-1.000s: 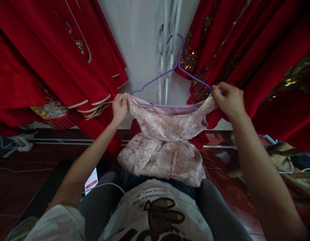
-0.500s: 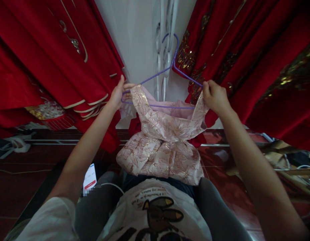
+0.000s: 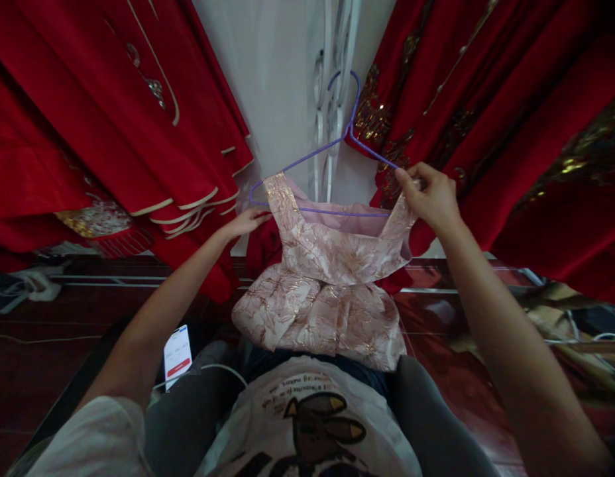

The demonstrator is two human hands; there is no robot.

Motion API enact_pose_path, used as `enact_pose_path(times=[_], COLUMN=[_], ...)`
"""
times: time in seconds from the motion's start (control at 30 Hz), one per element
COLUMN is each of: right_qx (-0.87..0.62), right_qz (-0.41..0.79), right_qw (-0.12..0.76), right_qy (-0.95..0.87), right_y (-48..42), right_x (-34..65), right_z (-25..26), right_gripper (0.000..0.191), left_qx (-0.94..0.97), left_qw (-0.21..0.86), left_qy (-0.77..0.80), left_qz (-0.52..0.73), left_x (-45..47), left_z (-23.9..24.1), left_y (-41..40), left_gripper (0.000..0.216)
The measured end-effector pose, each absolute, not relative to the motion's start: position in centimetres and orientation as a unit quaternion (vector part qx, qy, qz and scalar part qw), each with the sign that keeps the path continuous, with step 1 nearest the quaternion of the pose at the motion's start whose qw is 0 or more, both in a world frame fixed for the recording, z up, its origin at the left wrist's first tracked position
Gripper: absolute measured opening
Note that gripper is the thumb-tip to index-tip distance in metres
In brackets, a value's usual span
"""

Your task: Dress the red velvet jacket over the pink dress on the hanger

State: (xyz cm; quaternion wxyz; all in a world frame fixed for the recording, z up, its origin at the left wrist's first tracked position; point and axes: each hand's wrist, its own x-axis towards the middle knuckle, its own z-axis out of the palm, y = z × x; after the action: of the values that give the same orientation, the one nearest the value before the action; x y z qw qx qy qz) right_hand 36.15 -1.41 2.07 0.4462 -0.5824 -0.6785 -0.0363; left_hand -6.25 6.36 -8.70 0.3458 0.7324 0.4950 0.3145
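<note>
A small pink and gold brocade dress (image 3: 327, 278) hangs on a purple wire hanger (image 3: 307, 156) held up in front of me. Its left strap lies over the hanger's left arm. My right hand (image 3: 429, 195) is closed, pinching the dress's right strap together with the hanger's right end. My left hand (image 3: 245, 222) reaches out just below the hanger's left corner with fingers stretched flat, holding nothing, its fingertips close to the dress's left strap. The skirt rests on my lap.
Red embroidered garments (image 3: 113, 119) hang on the left and more red robes (image 3: 511, 119) on the right, with a white wall (image 3: 282, 86) between. A phone (image 3: 177, 354) with a white cable lies by my left thigh. The floor is dark red tile (image 3: 63, 311).
My left hand has let go of the hanger's left end and dropped lower, opening. The dress's left strap now sits on the hanger. My right hand keeps its hold.
</note>
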Motion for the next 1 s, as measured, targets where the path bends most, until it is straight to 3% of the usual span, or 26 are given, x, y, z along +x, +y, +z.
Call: enact_pose_path(times=[0.17, 0.37, 0.43, 0.77, 0.9, 1.0], right_qx=[-0.576, -0.585, -0.591, -0.549, -0.575, -0.577], right_qz=[-0.05, -0.105, -0.108, -0.017, 0.135, 0.338], right_qw=[0.448, 0.403, 0.389, 0.389, 0.348, 0.207], right_qy=[-0.682, -0.696, -0.698, -0.739, -0.728, -0.714], right_y=[-2.0, -3.6, -4.2, -3.1, -0.6, 1.7], right_x=[36.0, 35.3, 35.0, 35.6, 37.1, 37.3], right_z=[2.4, 3.5, 3.8, 3.7, 5.5, 6.8], right_gripper=[0.04, 0.037, 0.036, 0.038, 0.036, 0.017], left_qx=[0.581, 0.65, 0.67, 0.732, 0.764, 0.776], left_qw=[0.311, 0.048, 0.018, 0.133, 0.211, 0.218], left_qy=[0.537, 0.576, 0.56, 0.392, 0.37, 0.365], left_qz=[0.527, 0.493, 0.488, 0.542, 0.485, 0.465], left_x=[-5.6, -1.3, 0.6, 4.4, 2.6, 2.1], left_z=[-2.7, 2.0, 2.9, 6.4, 5.6, 5.0], left_y=[8.3, 6.0, 4.7, 1.2, 1.6, 2.7], left_gripper=[0.023, 0.02, 0.02, 0.039, 0.033, 0.033])
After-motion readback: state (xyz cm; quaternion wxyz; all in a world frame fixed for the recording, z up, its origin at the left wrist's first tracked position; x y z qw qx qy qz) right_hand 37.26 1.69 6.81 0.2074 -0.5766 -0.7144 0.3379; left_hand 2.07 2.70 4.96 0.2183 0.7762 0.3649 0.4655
